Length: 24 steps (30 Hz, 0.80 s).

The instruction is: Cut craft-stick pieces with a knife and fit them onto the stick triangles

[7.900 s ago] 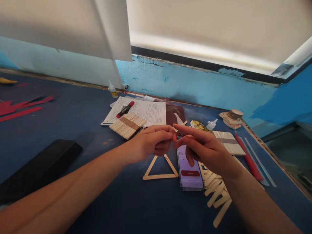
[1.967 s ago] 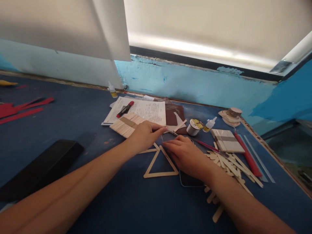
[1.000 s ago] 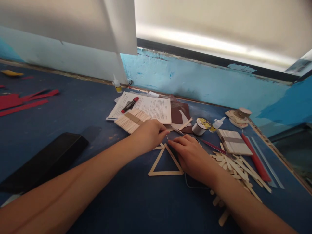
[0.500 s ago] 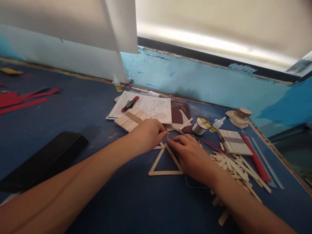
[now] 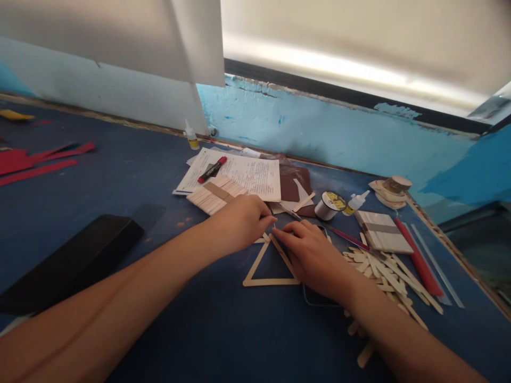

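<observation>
- A blue table runs along a light blue wall beyond both hands, with pale blinds above.
- Far left of the left hand lie a yellow item and red strips; nearer, beside the left forearm, is a black case.
- Beyond the left hand, a glue bottle stands near the wall. Closer are papers with a marker on top, and a banded stick bundle just behind the hand.
- The left hand is closed, pinching a thin piece between its fingertips.
- The triangle, made of flat sticks, lies on the table below the fingertips of both hands, its peak nearest them.
- The right hand has bent fingers reaching the lower end of the thin piece; whether they grip it I cannot tell. A phone lies partly hidden under this hand.
- Beyond the right hand are a brown sheet, a spool and a second bottle.
- Right of the right hand are loose sticks, a wrapped bundle, a wood slice farther back and a red tube.
</observation>
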{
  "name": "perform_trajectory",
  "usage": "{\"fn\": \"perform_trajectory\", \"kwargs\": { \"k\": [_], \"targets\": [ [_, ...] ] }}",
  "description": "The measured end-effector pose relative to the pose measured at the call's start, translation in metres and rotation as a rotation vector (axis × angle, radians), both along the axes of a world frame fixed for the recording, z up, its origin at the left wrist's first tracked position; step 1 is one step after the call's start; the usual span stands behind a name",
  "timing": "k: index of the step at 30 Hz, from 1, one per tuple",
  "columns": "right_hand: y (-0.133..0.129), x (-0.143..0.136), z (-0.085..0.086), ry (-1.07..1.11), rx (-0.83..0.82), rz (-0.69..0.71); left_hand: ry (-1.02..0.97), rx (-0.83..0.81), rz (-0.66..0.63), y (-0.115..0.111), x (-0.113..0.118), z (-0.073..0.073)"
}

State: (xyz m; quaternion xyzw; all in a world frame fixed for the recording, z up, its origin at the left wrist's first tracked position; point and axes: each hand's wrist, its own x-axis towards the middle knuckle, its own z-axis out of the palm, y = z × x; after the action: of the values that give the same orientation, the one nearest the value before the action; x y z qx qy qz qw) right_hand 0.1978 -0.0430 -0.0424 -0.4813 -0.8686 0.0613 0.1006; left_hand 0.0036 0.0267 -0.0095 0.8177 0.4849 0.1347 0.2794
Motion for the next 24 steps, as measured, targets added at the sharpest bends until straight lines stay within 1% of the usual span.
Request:
{"fn": "perform_trajectory", "kwargs": {
  "k": [12, 17, 24],
  "targets": [
    [-0.0002, 0.0006, -0.0053, 0.002, 0.005, 0.021, -0.027, -0.001, -0.023, -0.0024, 0.0005, -0.0011],
    [-0.0001, -0.0004, -0.0034, -0.023, -0.003, 0.03, -0.037, 0.001, -0.034, -0.002, -0.0003, -0.0032],
    [-0.0024, 0.001, -0.0006, -0.041, -0.021, 0.048, -0.056, -0.001, -0.016, -0.002, 0.0021, -0.0013]
  ]
}}
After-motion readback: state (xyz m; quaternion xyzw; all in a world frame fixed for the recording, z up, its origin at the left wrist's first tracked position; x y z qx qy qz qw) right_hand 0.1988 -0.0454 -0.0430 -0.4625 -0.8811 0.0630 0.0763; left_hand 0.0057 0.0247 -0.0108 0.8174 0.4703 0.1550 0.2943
